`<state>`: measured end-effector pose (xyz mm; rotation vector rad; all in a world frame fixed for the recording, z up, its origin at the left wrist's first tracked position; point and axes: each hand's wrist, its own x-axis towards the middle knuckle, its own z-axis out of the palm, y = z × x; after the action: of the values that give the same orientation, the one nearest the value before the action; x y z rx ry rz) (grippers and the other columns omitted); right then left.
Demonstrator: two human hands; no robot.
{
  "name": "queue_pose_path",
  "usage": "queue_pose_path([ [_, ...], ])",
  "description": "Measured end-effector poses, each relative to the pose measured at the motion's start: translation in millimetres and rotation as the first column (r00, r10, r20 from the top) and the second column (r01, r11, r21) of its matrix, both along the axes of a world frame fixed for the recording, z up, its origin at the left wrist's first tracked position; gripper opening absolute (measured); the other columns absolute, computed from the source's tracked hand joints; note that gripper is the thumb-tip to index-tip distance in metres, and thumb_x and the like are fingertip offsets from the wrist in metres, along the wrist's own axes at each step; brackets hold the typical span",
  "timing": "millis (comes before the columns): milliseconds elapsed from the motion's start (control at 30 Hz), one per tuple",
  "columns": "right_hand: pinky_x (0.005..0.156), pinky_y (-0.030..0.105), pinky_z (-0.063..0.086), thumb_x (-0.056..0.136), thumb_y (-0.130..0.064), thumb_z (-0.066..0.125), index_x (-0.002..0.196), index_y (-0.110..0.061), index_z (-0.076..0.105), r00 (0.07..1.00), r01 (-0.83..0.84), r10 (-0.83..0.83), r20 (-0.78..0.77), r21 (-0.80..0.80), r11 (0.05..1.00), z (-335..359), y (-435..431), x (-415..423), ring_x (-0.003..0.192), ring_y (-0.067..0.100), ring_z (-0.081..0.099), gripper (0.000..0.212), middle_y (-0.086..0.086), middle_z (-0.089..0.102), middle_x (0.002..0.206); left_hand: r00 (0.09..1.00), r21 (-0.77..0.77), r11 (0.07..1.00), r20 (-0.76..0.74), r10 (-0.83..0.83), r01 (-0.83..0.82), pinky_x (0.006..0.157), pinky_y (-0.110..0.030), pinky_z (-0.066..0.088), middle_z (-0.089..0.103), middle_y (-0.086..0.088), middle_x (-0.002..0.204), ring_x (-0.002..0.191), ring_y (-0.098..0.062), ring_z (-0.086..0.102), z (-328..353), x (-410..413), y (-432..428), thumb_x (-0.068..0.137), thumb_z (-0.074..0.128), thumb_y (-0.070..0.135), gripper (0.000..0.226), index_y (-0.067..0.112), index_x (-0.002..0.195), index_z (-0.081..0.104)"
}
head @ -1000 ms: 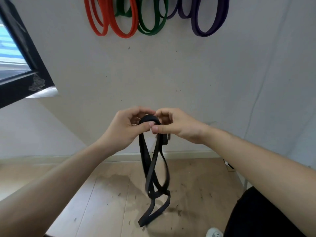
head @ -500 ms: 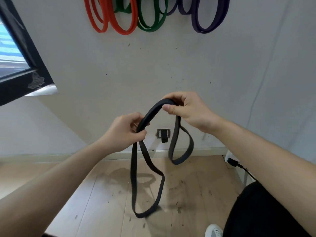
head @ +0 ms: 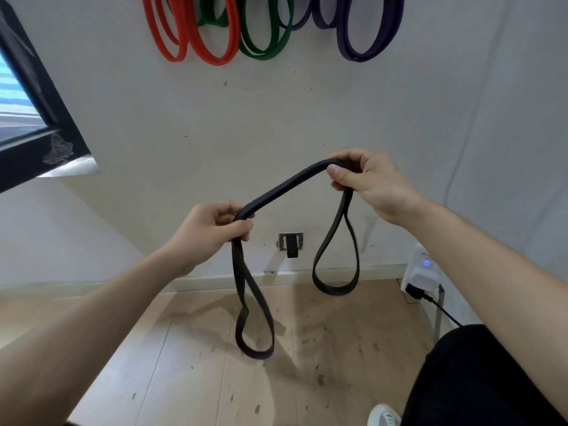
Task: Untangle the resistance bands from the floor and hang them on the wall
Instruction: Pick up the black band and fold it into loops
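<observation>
A black resistance band (head: 285, 189) stretches between my two hands in front of the white wall. My left hand (head: 209, 232) grips it low and left, and a twisted loop hangs from that hand toward the floor. My right hand (head: 365, 182) pinches it higher and to the right, with a shorter loop dangling below. Orange bands (head: 212, 47), green bands (head: 264, 44) and purple bands (head: 368, 41) hang on the wall above, their tops cut off by the frame.
A black window frame (head: 37, 118) juts in at the left. A small metal wall bracket (head: 291, 242) sits low on the wall. A white power strip (head: 422, 272) with a black plug stands at the right by the baseboard. The wooden floor (head: 190, 364) is scuffed.
My hands have drawn apart, the right one rising up and to the right. The tangled black band has opened into a stretched span with two separate hanging loops.
</observation>
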<state>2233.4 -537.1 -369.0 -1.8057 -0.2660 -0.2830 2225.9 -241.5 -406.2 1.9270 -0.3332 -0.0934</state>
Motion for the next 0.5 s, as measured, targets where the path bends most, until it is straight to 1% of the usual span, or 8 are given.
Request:
queue_pose_path([
  [67,0.085,0.034,0.054,0.094,-0.007,0.067,0.103,-0.014,0.069,0.999,-0.018,0.014,-0.051,-0.071,0.997,-4.7,-7.1,1.8,0.075,0.013,0.063,0.011,0.000,0.066,0.082,0.999,-0.106,0.994,-0.032,0.023,-0.026,0.090,-0.036,0.057,0.071,-0.002,0.075,0.077,-0.018,0.070,2.4,-0.3,3.2,0.091,0.073,0.010,0.011,0.008,0.102,0.074],
  [133,0.090,0.036,0.054,0.093,-0.010,0.070,0.104,-0.015,0.069,0.995,-0.046,0.028,-0.100,-0.184,0.982,-10.0,-11.7,2.7,0.081,0.015,0.065,0.012,0.006,0.068,0.087,0.998,-0.193,0.980,-0.039,0.049,-0.055,0.088,-0.035,0.057,0.069,0.001,0.074,0.074,-0.016,0.067,5.8,-1.0,4.4,0.089,0.073,0.010,0.013,0.007,0.102,0.075],
  [200,0.093,0.038,0.053,0.090,-0.013,0.073,0.104,-0.015,0.070,0.988,-0.090,0.053,-0.144,-0.269,0.959,-14.2,-12.1,2.1,0.085,0.016,0.062,0.014,0.008,0.067,0.091,0.997,-0.258,0.963,-0.025,0.070,-0.074,0.084,-0.032,0.057,0.066,0.000,0.074,0.072,-0.016,0.064,11.2,-3.1,3.8,0.088,0.073,0.014,0.012,0.011,0.099,0.076],
  [233,0.091,0.038,0.051,0.089,-0.014,0.075,0.104,-0.015,0.070,0.984,-0.117,0.072,-0.165,-0.284,0.952,-15.4,-11.1,1.7,0.086,0.016,0.061,0.016,0.008,0.066,0.091,0.997,-0.284,0.956,-0.016,0.076,-0.078,0.083,-0.032,0.057,0.066,-0.001,0.075,0.072,-0.016,0.063,14.1,-4.4,3.1,0.086,0.073,0.017,0.013,0.013,0.098,0.077],
  [300,0.087,0.037,0.049,0.086,-0.016,0.078,0.105,-0.015,0.070,0.972,-0.173,0.117,-0.206,-0.283,0.943,-16.0,-4.9,-0.9,0.084,0.016,0.060,0.021,0.007,0.065,0.090,0.997,-0.320,0.945,-0.002,0.076,-0.072,0.082,-0.031,0.056,0.065,-0.001,0.075,0.071,-0.017,0.063,19.1,-7.7,0.2,0.081,0.074,0.023,0.015,0.017,0.095,0.078],
  [367,0.088,0.035,0.053,0.084,-0.015,0.080,0.109,-0.014,0.069,0.958,-0.233,0.171,-0.231,-0.275,0.933,-14.9,6.8,-6.0,0.084,0.017,0.064,0.027,0.009,0.068,0.091,0.999,-0.331,0.943,0.008,0.049,-0.044,0.079,-0.029,0.058,0.065,0.000,0.074,0.070,-0.016,0.063,22.1,-11.9,-5.4,0.078,0.074,0.028,0.017,0.020,0.091,0.079],
  [433,0.091,0.037,0.056,0.084,-0.016,0.080,0.113,-0.015,0.068,0.938,-0.308,0.246,-0.244,-0.261,0.915,-13.2,24.1,-14.3,0.090,0.025,0.068,0.031,0.016,0.070,0.097,1.000,-0.320,0.948,0.014,0.013,-0.008,0.078,-0.027,0.058,0.066,0.001,0.073,0.070,-0.014,0.064,22.1,-15.8,-12.8,0.079,0.074,0.027,0.019,0.018,0.094,0.078],
  [500,0.093,0.039,0.056,0.085,-0.018,0.079,0.114,-0.016,0.068,0.917,-0.377,0.328,-0.227,-0.224,0.899,-11.8,43.4,-22.4,0.096,0.029,0.069,0.031,0.017,0.070,0.101,0.999,-0.281,0.959,0.026,-0.025,0.032,0.077,-0.023,0.058,0.070,0.003,0.074,0.072,-0.011,0.066,21.0,-18.5,-19.8,0.084,0.072,0.021,0.020,0.013,0.101,0.076],
])
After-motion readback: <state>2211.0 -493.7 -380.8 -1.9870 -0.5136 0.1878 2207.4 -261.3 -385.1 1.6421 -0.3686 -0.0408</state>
